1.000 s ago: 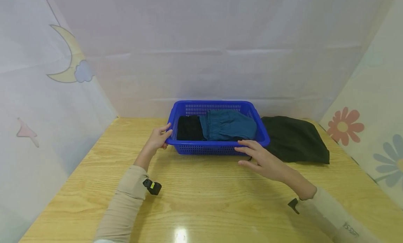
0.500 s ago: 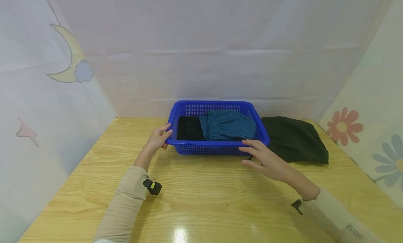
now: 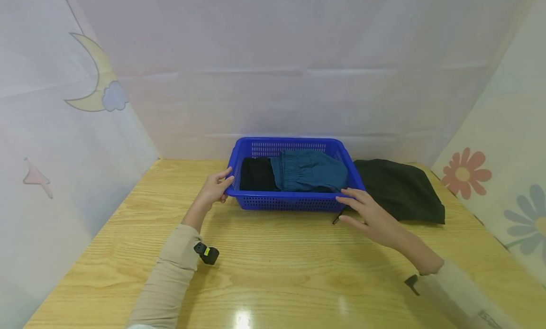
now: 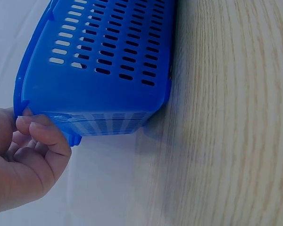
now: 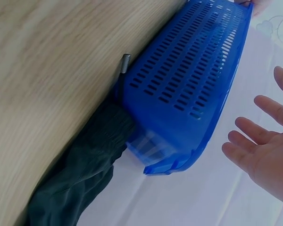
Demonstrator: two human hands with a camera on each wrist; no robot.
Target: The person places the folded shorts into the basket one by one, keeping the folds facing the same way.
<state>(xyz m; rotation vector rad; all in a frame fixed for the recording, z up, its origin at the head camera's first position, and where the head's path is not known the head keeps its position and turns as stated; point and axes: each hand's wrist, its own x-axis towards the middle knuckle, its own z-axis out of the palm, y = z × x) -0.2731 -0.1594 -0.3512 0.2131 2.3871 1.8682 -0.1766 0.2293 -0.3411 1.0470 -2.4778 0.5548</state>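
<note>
A blue plastic basket [image 3: 290,202] with slotted walls stands at the back of the table. Inside lie folded teal clothing [image 3: 313,170] with a gathered waistband and a folded black cloth [image 3: 257,174]. My left hand [image 3: 212,188] pinches the basket's left rim between thumb and curled fingers, as the left wrist view also shows. Over the front right corner, my right hand [image 3: 371,218] is held with its fingers spread; in the right wrist view it is apart from the basket. Dark green clothing [image 3: 396,189] lies against the basket's right side, its black drawstring [image 3: 337,219] poking out in front.
The wooden table [image 3: 264,267] extends in front of the basket and to both sides. A pale cloth backdrop [image 3: 273,82] rises right behind the basket, with printed side panels at left and right. A small black camera [image 3: 206,253] sits on the left wrist.
My right hand has drifted rightward along the basket's front rim, uncovering more of the drawstring. The left hand and the basket have stayed in place.
</note>
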